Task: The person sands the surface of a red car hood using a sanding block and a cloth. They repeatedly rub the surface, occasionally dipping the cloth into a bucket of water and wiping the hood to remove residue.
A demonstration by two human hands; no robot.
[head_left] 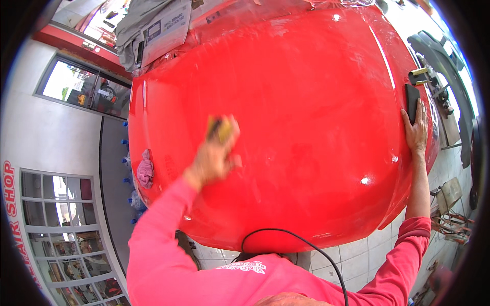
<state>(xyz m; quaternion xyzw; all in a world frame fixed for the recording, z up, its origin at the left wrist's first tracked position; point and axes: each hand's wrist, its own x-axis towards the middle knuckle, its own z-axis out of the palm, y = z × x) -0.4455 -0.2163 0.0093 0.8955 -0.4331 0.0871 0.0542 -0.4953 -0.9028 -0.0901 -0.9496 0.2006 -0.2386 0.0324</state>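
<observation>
A glossy red car hood (286, 127) stretches out in front of me. Over its left-middle part, my left hand (214, 153) is closed on a small yellow-and-black block (220, 129), both smeared by motion. My right arm reaches to the hood's right edge. There my right hand (417, 130) has its thumb on one side and its fingers on the other of a flat, dark, oblong block (412, 103). Pale, hazy streaks show on parts of the red paint. Whether the yellow-and-black block touches the paint cannot be made out.
A bunched pink cloth (145, 169) lies on the hood's left edge. Clear plastic sheeting (219, 23), a printed sheet (166, 30) and grey fabric (127, 33) cover the far end. A black cable (321, 250) loops before me. Car parts (449, 76) stand at right.
</observation>
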